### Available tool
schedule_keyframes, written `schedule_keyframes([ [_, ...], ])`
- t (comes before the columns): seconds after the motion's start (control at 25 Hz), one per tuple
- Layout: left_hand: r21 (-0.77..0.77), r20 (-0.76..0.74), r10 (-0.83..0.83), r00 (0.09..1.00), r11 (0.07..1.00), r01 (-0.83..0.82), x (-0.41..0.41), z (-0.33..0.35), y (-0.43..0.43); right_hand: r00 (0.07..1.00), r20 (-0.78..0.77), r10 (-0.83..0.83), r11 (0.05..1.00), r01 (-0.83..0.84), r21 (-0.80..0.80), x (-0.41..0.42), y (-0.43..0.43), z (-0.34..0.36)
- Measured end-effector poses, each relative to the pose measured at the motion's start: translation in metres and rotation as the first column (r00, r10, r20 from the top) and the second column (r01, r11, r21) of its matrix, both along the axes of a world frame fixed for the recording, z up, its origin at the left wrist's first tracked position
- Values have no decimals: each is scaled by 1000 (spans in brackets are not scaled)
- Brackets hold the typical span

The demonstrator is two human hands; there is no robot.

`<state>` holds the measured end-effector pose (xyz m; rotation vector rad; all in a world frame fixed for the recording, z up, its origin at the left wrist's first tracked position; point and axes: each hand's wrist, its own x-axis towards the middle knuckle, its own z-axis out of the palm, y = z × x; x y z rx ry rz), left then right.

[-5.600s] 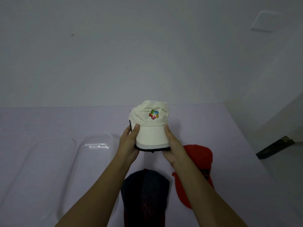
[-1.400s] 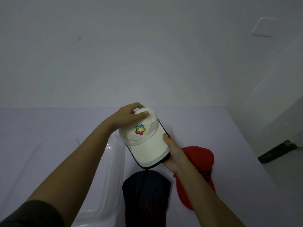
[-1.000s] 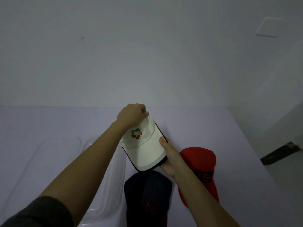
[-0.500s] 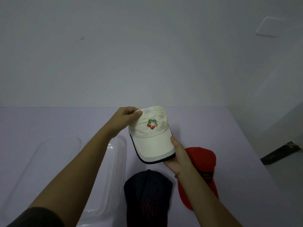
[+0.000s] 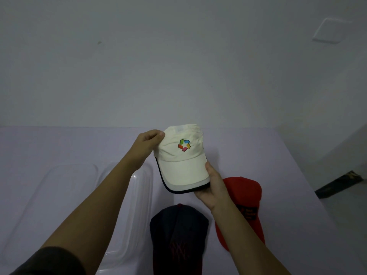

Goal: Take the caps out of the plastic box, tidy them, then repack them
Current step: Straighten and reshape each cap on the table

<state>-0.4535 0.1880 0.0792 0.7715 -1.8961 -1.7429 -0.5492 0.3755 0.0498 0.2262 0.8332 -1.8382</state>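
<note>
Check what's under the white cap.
The white cap is held up: left hand pinches the crown, right hand grips the brim from below. The dark cap and red cap lie nearer, not under it. Its inside and the table directly beneath are covered.

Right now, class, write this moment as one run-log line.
stage: tidying | left hand: pinches white cap crown | right hand: holds its brim | navy cap, red cap: on table | plastic box: left of caps

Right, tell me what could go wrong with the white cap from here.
The left hand pinches the white cap by its soft crown, wrinkled there; it may crease further. The right hand holds only the brim's edge, just above the red cap; a slip could drop it onto that.
</note>
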Motion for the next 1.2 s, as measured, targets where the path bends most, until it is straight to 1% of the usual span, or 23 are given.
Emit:
schedule_keyframes([
  [0.08,-43,-19,86,996,995,-87,-2,-3,3,1000,4,0,1000,0,10,4,-4,0],
  [0.12,-20,-31,164,986,986,-165,-4,-6,5,1000,8,-3,1000,3,13,6,-6,0],
  [0.16,55,-16,271,962,961,-270,-5,-10,6,1000,16,-15,1000,14,18,7,-7,-1],
  [0.2,176,40,381,924,907,-382,-6,-13,8,999,28,-33,999,32,19,8,-8,0],
  [0.24,310,116,449,886,831,-462,-5,-17,11,998,41,-56,998,55,19,7,-9,0],
  [0.28,405,189,460,868,769,-495,-4,-24,15,996,51,-77,997,76,22,5,-11,-1],
  [0.32,447,256,420,871,747,-491,-2,-31,21,994,52,-92,996,91,26,2,-12,-3],
  [0.36,479,299,355,886,748,-460,-1,-38,27,994,43,-97,995,96,27,0,-14,-7],
  [0.4,525,309,289,906,742,-416,1,-43,34,995,31,-93,995,93,24,-2,-16,-11],
  [0.48,670,233,191,953,679,-300,1,-48,46,997,9,-78,997,78,14,-4,-22,-20],
  [0.56,789,106,150,983,590,-175,1,-49,51,998,8,-68,998,68,12,-5,-30,-30],
  [0.6,817,74,147,986,558,-144,-1,-50,50,998,18,-68,998,67,15,-5,-34,-34],
  [0.68,830,66,147,987,541,-137,-5,-58,43,996,54,-73,997,72,28,-7,-39,-44],
  [0.76,830,92,156,983,533,-162,-8,-69,34,989,111,-93,995,88,46,-9,-42,-54],
  [0.88,811,153,173,973,540,-224,-14,-91,20,980,168,-107,986,83,143,-15,-48,-72],
  [0.96,776,209,158,965,573,-262,-15,-105,16,982,174,-75,975,36,219,-18,-48,-83],
  [1.08,739,273,150,950,599,-307,-18,-122,17,982,191,-7,942,-57,331,-24,-49,-104],
  [1.2,677,337,192,922,630,-379,-18,-137,22,983,175,55,904,-123,410,-27,-47,-119],
])
